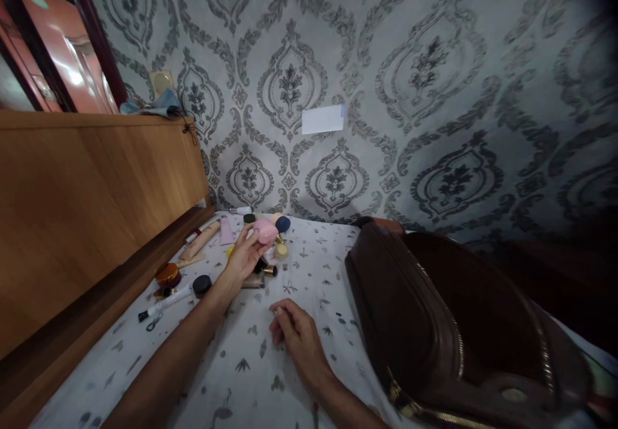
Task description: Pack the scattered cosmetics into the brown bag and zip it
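My left hand (245,256) is stretched out over a scatter of cosmetics and its fingers are closed round a pink makeup sponge (265,230), held just above the white patterned sheet (251,352). My right hand (295,333) rests on the sheet nearer to me, fingers loosely curled with nothing visible in them. Under and around the left hand lie a dark blue sponge (282,223), a beige sponge (280,249), a beige tube (200,240) and a small black-capped bottle (264,268).
A large brown zipped bag (434,326) lies open to the right of my right hand. A wooden headboard (87,203) runs along the left. A round brown compact (168,275), a black jar (201,284) and a white pencil (164,303) lie by it. Patterned wallpaper stands behind.
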`<act>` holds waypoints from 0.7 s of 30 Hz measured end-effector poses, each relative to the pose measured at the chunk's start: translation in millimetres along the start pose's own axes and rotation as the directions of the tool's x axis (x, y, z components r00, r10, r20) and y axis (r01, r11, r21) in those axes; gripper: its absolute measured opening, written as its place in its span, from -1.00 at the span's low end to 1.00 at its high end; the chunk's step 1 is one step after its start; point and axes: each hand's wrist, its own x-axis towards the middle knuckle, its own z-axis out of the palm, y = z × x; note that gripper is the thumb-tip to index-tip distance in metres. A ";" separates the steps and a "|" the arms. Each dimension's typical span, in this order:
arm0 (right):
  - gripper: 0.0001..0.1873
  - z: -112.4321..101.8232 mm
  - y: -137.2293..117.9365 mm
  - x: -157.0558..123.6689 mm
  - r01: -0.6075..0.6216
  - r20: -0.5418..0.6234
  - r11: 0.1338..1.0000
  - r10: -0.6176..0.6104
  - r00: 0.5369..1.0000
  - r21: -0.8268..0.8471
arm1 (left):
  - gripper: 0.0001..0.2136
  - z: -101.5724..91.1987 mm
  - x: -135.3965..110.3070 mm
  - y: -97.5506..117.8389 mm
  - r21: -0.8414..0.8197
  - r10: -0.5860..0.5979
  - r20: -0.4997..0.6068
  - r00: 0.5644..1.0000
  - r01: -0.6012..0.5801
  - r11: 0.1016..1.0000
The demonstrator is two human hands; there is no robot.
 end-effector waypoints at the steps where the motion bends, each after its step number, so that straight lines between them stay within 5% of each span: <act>1: -0.56 -0.3 -0.7 0.1 -0.002 -0.007 1.000 0.002 1.000 0.018 | -0.65 0.3 -0.7 0.0 0.013 -0.004 0.021 1.000 0.004 1.000; 8: -0.48 -7.5 -2.0 8.1 -0.084 -0.078 0.955 0.111 0.991 0.285 | -0.43 7.0 -7.8 -3.9 0.076 -0.012 0.163 0.987 0.000 0.997; 14: -0.50 -16.8 0.4 17.3 -0.092 -0.149 0.843 0.199 0.968 0.530 | -0.46 16.7 -16.0 -6.6 0.158 -0.102 0.292 0.951 0.057 0.986; 21: -0.48 -22.8 -2.4 21.7 -0.103 -0.108 0.738 0.232 0.967 0.666 | -0.44 16.6 -21.9 -13.4 0.129 -0.125 0.289 0.949 0.091 0.987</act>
